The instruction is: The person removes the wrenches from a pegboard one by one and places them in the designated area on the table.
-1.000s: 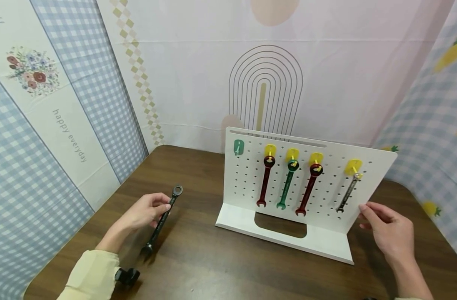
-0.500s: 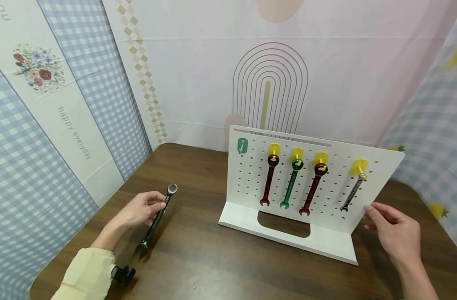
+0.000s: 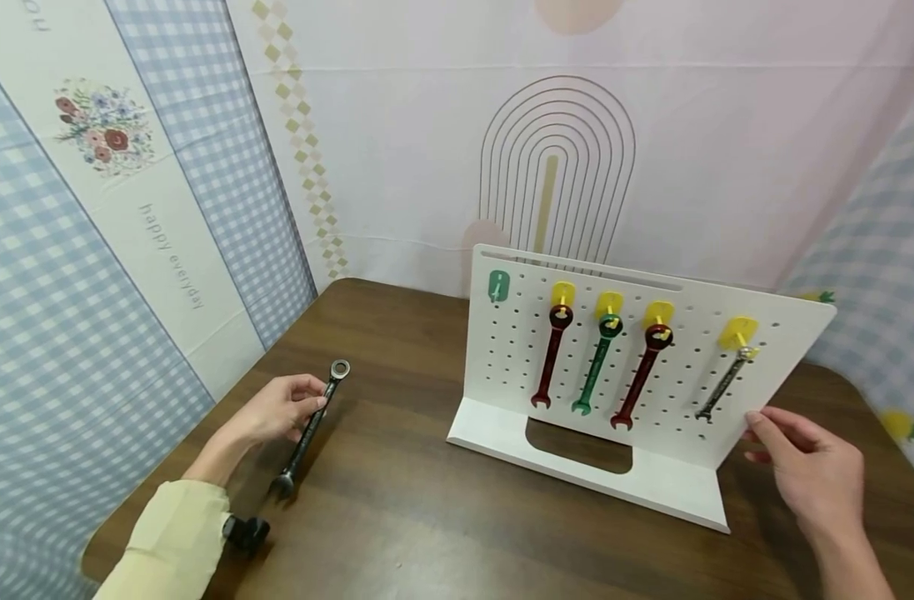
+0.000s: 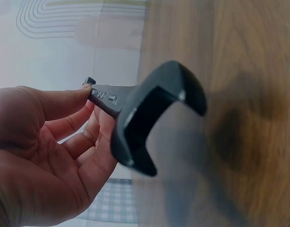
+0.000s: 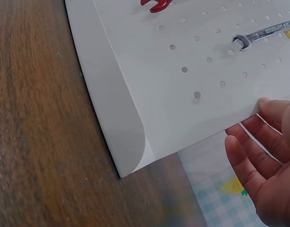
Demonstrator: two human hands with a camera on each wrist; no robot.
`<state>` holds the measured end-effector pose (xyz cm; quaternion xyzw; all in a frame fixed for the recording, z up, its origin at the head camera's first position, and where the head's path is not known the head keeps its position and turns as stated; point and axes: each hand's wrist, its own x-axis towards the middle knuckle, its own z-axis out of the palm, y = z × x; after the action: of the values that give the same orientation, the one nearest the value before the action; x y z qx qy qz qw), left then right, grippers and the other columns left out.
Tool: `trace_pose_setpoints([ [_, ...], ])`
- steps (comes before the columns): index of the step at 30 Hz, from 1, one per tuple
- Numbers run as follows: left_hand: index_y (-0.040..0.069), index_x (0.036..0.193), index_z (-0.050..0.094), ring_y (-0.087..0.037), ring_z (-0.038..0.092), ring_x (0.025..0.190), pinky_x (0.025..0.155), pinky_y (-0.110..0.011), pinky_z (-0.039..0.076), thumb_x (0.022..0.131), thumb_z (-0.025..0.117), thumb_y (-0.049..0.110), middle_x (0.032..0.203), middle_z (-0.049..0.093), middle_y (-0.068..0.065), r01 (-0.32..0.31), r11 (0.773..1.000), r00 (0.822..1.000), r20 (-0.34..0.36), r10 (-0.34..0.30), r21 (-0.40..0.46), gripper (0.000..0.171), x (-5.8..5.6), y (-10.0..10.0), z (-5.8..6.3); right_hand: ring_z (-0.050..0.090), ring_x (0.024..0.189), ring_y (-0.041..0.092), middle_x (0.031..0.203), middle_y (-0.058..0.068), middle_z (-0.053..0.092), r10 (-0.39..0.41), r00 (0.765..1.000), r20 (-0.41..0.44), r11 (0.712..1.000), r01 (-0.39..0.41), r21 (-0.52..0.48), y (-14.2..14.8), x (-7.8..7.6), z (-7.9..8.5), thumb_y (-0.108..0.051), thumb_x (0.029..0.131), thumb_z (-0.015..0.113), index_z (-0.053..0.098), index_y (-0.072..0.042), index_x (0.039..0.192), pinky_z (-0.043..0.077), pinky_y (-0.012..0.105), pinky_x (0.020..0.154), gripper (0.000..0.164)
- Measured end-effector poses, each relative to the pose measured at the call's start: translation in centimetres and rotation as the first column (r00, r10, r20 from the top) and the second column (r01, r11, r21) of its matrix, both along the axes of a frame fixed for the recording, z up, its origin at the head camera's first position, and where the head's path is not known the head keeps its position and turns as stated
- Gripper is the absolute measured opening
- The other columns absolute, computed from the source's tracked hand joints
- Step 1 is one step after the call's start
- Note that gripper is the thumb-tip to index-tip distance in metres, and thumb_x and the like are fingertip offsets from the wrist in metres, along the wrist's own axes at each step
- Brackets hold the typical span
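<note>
My left hand point(image 3: 280, 408) pinches a dark combination wrench point(image 3: 307, 437) near its ring end, over the left part of the table. The wrench slants with its ring end up and away. In the left wrist view its open-end jaw faces the camera, and the thumb presses on the shank. A white pegboard point(image 3: 516, 379) stands to the right on its own base. My right hand point(image 3: 816, 467) holds the board's right edge between thumb and fingers. Two red wrenches point(image 3: 550, 358), a green wrench point(image 3: 597, 367) and a small silver wrench point(image 3: 722, 385) hang on yellow hooks.
A green hook point(image 3: 498, 286) at the board's upper left bears nothing. The brown wooden table point(image 3: 397, 483) carries the board. Patterned cloths point(image 3: 397, 133) hang behind and at both sides. A black strap mount point(image 3: 247, 533) sits at the left wrist.
My left hand has moved left, away from the pegboard, with the dark wrench. My right hand keeps its place on the board's edge. The head view has shifted, so the scene sits further right.
</note>
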<state>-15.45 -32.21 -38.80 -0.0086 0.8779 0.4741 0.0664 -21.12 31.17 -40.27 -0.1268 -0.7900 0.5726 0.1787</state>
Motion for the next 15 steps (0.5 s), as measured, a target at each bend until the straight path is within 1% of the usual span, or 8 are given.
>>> trace_pose_setpoints([
  [7, -0.011, 0.125, 0.058, -0.017, 0.057, 0.072, 0.053, -0.029, 0.054, 0.107, 0.056, 0.005, 0.092, 0.069, -0.011, -0.005, 1.000, 1.000, 0.008, 0.005, -0.023, 0.023, 0.0, -1.1, -0.3, 0.069, 0.060, -0.003, 0.068, -0.023, 0.071, -0.043, 0.999, -0.005, 0.999, 0.043, -0.011, -0.3, -0.2, -0.1, -0.020, 0.097, 0.077, 0.079, -0.023, 0.095, 0.058, 0.017, 0.053, 0.005],
  [12, -0.013, 0.124, 0.057, -0.017, 0.055, 0.072, 0.052, -0.028, 0.054, 0.107, 0.054, 0.003, 0.098, 0.070, -0.017, -0.011, 0.998, 1.000, 0.007, 0.011, -0.057, 0.023, 0.0, -2.0, -0.4, 0.069, 0.060, -0.004, 0.068, -0.023, 0.071, -0.050, 0.999, -0.002, 0.999, 0.050, -0.019, -0.3, -0.4, -0.1, -0.019, 0.097, 0.077, 0.079, -0.022, 0.095, 0.058, 0.017, 0.052, 0.004],
  [15, -0.013, 0.124, 0.057, -0.016, 0.055, 0.072, 0.052, -0.028, 0.054, 0.107, 0.054, 0.003, 0.100, 0.070, -0.018, -0.015, 0.997, 1.000, 0.008, 0.015, -0.076, 0.024, -0.1, -2.6, -0.4, 0.068, 0.059, -0.003, 0.067, -0.024, 0.070, -0.062, 0.998, 0.007, 0.998, 0.062, -0.014, -0.3, -0.5, -0.2, -0.019, 0.097, 0.077, 0.078, -0.023, 0.095, 0.057, 0.016, 0.052, 0.005],
])
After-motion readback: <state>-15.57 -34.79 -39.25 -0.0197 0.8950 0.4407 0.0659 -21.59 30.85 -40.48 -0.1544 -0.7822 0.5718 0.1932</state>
